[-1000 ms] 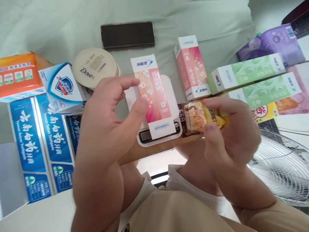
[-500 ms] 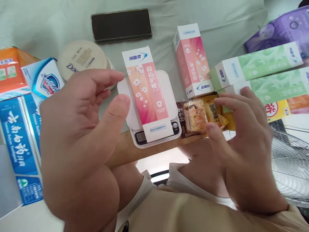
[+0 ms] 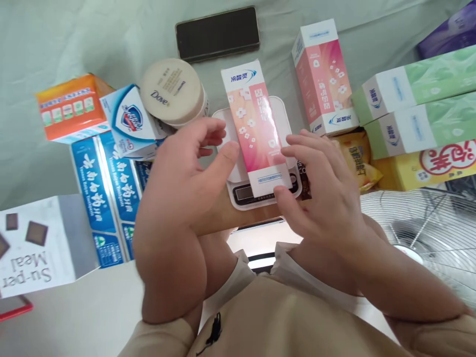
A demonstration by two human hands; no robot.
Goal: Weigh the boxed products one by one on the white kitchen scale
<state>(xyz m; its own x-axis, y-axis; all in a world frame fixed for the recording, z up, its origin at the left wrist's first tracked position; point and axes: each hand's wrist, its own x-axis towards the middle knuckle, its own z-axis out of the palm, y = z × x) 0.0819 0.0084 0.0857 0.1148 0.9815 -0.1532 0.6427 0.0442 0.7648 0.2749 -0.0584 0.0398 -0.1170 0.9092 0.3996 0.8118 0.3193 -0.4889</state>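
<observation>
A pink and white toothpaste box [image 3: 256,129] lies aslant on a small white kitchen scale [image 3: 282,111], covering part of its display. To the left of it hovers my left hand [image 3: 182,173], open, thumb and fingers apart with nothing between them. My right hand [image 3: 323,183] is open at the box's lower right, its thumb and fingertips close to the edge; whether they touch it I cannot tell. Behind my right hand a brown snack wrapper [image 3: 305,183] is mostly hidden.
A phone [image 3: 218,33] lies at the back. Left are a Dove tub [image 3: 173,91], a Safeguard soap box [image 3: 128,119], an orange pack [image 3: 72,109], blue toothpaste boxes [image 3: 91,183] and a Su-per Meal box [image 3: 29,248]. Right stand another pink box [image 3: 323,77], green boxes [image 3: 442,74] and a fan [image 3: 427,228].
My right hand has moved left, close to the box on the scale. The view has shifted left, bringing the Su-per Meal box into sight. The box still lies on the scale.
</observation>
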